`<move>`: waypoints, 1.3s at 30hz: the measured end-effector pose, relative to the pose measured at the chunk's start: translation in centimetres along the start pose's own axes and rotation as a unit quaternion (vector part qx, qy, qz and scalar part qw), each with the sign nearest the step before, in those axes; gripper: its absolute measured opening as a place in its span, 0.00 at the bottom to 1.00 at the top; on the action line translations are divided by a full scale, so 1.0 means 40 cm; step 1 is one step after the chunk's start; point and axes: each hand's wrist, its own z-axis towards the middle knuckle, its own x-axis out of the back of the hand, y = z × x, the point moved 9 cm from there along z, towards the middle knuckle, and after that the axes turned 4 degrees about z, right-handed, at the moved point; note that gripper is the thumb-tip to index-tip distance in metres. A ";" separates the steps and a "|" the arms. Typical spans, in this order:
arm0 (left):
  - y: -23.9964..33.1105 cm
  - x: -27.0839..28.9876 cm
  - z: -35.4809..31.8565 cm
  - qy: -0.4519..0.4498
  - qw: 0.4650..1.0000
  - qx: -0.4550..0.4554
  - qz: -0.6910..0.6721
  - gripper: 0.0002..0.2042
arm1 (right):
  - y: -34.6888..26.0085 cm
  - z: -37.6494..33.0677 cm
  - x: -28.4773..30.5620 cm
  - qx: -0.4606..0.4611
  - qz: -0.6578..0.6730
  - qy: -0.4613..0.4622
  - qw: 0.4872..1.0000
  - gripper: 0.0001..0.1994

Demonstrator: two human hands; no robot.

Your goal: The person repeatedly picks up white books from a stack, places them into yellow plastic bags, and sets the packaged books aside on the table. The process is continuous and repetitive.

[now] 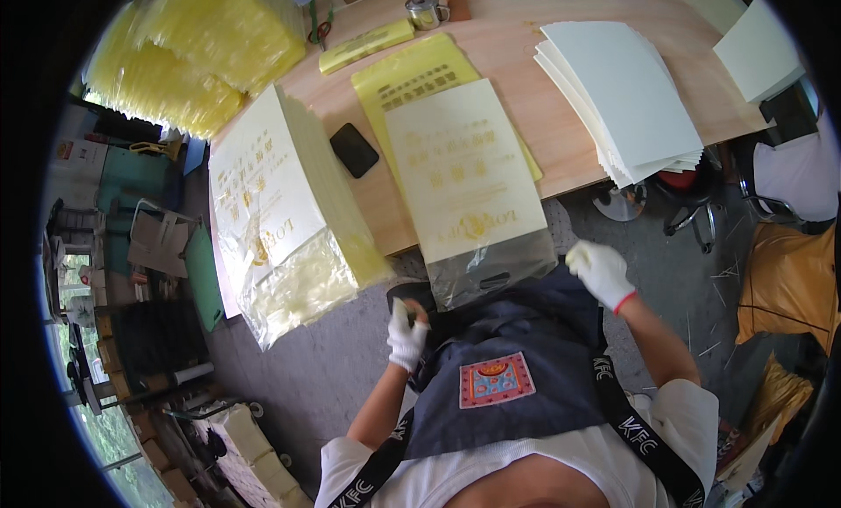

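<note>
Below the table edge, over a dark apron (517, 350): left hand (406, 331) in a white work glove, fingers curled in toward the palm, seemingly pinching something small and dark at the fingertips; too blurred to name it. Right hand (601, 271), also white-gloved with a red cuff band, raised just beside the lower right corner of a clear plastic sleeve (491, 267), fingers loosely bent and gripping nothing visible; blurred, so touching or just clear of the plastic cannot be told.

Inside that sleeve: a cream printed sheet with gold lettering (464, 171), lying lengthwise on the wooden table (543, 52), the sleeve's open clear end hanging past the near edge between the two hands. Underneath it, partly covered: a yellow printed bag (412, 70).

To the left, a bagged stack of cream printed sheets (267, 201), tilted over the table's left edge, loose clear plastic bunched at its lower end. Between this stack and the sleeved sheet: a black phone (354, 149), flat on the wood.

To the right, well apart from the sleeve: a fanned pile of blank cream sheets (622, 88). Further right, at the table corner, another blank cream sheet (758, 48).

At the far side: a folded yellow bag (366, 45), a metal mug (425, 11), and a heap of yellow plastic bags (193, 52) at far left.
</note>
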 end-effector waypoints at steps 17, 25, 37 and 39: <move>0.543 0.653 0.082 0.442 0.869 -0.180 -0.132 0.12 | -0.756 0.342 -0.337 0.111 0.476 -0.303 0.818 0.17; 0.013 0.824 0.063 0.427 0.904 0.009 0.028 0.15 | -0.929 0.280 -0.344 0.275 0.069 -0.136 0.949 0.22; 0.243 -0.180 0.279 -0.058 0.964 -0.147 0.216 0.12 | -0.311 0.106 -0.371 0.072 0.001 -0.321 0.944 0.18; 0.296 -0.254 0.386 -0.002 0.931 -0.203 0.304 0.14 | -0.302 0.103 -0.343 0.066 0.036 -0.288 0.955 0.17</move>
